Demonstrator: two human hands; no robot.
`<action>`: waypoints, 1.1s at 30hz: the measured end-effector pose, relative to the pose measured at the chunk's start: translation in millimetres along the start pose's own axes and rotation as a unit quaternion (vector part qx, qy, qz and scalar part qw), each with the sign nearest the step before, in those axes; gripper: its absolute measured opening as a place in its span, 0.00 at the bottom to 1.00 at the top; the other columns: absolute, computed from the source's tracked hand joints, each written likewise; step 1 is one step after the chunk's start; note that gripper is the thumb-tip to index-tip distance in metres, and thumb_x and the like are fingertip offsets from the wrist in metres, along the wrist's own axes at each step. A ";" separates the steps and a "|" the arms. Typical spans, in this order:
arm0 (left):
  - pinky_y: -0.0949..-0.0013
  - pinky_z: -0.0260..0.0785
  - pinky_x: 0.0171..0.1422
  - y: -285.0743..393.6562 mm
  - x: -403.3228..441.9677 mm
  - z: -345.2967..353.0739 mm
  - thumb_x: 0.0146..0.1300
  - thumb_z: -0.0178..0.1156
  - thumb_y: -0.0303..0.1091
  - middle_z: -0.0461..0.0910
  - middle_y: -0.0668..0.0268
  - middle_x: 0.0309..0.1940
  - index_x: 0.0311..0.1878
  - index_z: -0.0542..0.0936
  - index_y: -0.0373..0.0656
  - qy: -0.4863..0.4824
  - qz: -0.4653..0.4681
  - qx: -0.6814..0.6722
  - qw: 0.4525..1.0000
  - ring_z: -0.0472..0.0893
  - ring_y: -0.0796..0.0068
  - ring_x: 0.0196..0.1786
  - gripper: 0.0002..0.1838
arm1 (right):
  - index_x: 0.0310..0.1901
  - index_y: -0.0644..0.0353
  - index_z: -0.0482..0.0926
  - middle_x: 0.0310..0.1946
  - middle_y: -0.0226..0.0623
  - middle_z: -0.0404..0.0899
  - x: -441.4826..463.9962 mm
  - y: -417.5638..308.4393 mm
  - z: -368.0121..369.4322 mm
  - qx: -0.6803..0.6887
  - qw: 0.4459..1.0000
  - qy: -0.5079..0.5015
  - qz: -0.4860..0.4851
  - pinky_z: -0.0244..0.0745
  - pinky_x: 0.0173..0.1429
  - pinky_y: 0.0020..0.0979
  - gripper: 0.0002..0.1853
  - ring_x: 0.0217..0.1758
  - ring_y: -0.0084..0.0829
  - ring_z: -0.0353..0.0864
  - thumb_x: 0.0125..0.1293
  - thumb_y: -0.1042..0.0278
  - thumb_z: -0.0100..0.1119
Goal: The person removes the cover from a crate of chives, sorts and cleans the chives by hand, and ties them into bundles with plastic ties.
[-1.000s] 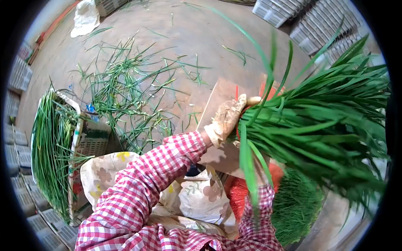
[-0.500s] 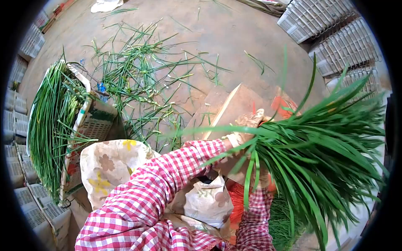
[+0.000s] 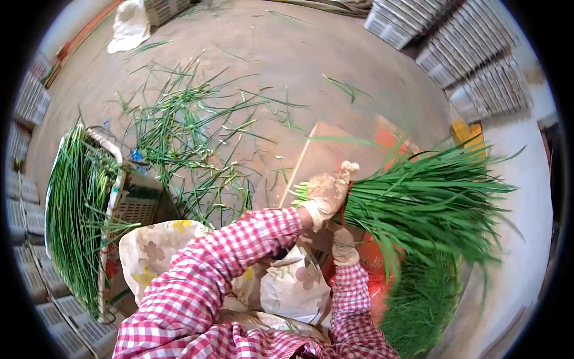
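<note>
A large bunch of long green leaves [image 3: 430, 197] lies across the right half of the view, its pale stem ends pointing left. My left hand [image 3: 326, 191], in a pale glove, is wrapped round the bunch near those ends, beside a red band [image 3: 342, 209]. Just below the bunch is my right hand [image 3: 344, 245], also gloved; its fingers are partly hidden under the leaves, so its grip does not show. A brown board [image 3: 317, 155] is beneath my hands. Red plastic [image 3: 376, 281] lies beside my right wrist.
A crate [image 3: 137, 200] on the left holds more long greens [image 3: 75, 209]. Loose leaves [image 3: 179, 125] are scattered on the floor [image 3: 287, 48]. Crate stacks [image 3: 466, 42] stand at the upper right. Another pile of greens [image 3: 421, 305] is at the lower right, and a white sack [image 3: 130, 27] at the upper left.
The bunch has swung from its drooping position to lie more level, its leaf tips less spread towards the camera. My left hand has shifted left, still round it. My right hand shows more clearly below.
</note>
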State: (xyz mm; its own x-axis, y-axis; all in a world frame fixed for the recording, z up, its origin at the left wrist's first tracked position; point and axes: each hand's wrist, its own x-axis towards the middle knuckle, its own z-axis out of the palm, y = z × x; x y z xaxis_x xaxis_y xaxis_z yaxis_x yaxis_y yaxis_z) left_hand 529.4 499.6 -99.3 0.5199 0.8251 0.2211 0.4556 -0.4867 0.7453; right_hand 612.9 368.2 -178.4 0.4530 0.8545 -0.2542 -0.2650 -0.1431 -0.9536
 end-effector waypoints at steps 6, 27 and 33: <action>0.52 0.69 0.55 10.2 35.1 -52.2 0.72 0.21 0.59 0.82 0.47 0.39 0.74 0.49 0.70 -0.273 -0.097 -0.017 0.957 0.80 0.44 0.44 0.29 | 0.61 0.62 0.71 0.52 0.35 0.76 15.8 50.9 38.5 -0.060 0.993 -0.100 0.023 0.72 0.57 0.30 0.24 0.52 0.26 0.74 0.72 0.53 0.50; 0.51 0.42 0.76 -2.9 20.7 -74.8 0.42 0.66 0.72 0.54 0.47 0.71 0.71 0.48 0.28 -0.328 -0.018 0.089 0.940 0.53 0.53 0.75 0.68 | 0.36 0.69 0.81 0.20 0.28 0.74 44.8 -116.6 43.6 0.000 0.996 -0.091 0.011 0.57 0.23 0.18 0.17 0.18 0.14 0.63 0.70 0.63 0.48; 0.36 0.37 0.74 -2.5 -44.8 -33.3 0.45 0.66 0.63 0.48 0.43 0.72 0.73 0.46 0.32 -0.285 0.092 0.334 0.894 0.47 0.44 0.75 0.62 | 0.37 0.63 0.83 0.25 0.39 0.81 23.5 -102.3 58.2 -0.312 0.913 -0.116 -0.236 0.71 0.30 0.29 0.11 0.24 0.29 0.78 0.67 0.71 0.50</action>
State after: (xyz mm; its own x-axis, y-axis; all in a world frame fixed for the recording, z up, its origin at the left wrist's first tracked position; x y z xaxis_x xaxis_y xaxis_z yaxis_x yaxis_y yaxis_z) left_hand 480.9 473.4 -90.1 0.8268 0.5269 -0.1969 0.5560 -0.8184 0.1448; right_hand 601.1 432.0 -77.5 0.1792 0.9672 0.1802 0.4824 0.0733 -0.8729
